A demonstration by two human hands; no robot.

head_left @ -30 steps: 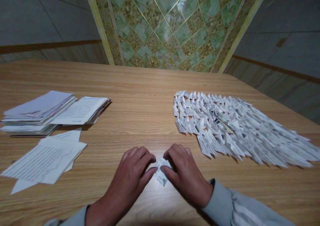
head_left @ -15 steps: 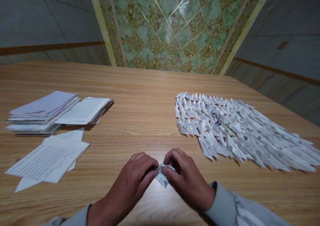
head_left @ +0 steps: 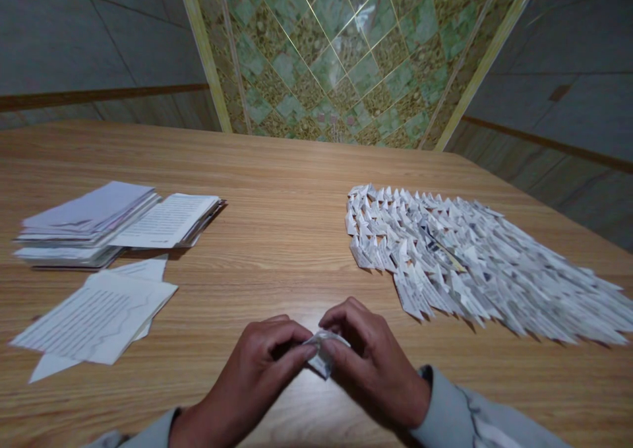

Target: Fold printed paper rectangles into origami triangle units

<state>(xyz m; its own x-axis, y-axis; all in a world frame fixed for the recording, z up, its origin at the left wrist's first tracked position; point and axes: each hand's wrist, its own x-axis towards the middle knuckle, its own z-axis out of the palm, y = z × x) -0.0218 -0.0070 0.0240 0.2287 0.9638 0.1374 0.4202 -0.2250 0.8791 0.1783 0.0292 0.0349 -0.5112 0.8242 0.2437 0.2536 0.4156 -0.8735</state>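
Near the front edge of the wooden table, my left hand and my right hand meet with fingers curled. Between their fingertips they pinch a small folded piece of printed paper, raised slightly off the tabletop. A grey sleeve covers my right forearm. To the right lies a large spread of several small folded paper pieces, set in overlapping rows.
A stack of printed sheets sits at the left, with a second pile leaning against it. Loose cut paper sheets lie nearer at the left. Beyond the table is a green patterned wall panel.
Both hands have drawn a little nearer to me and closed tighter on the small paper piece, lifting it off the table. Everything else stays put.
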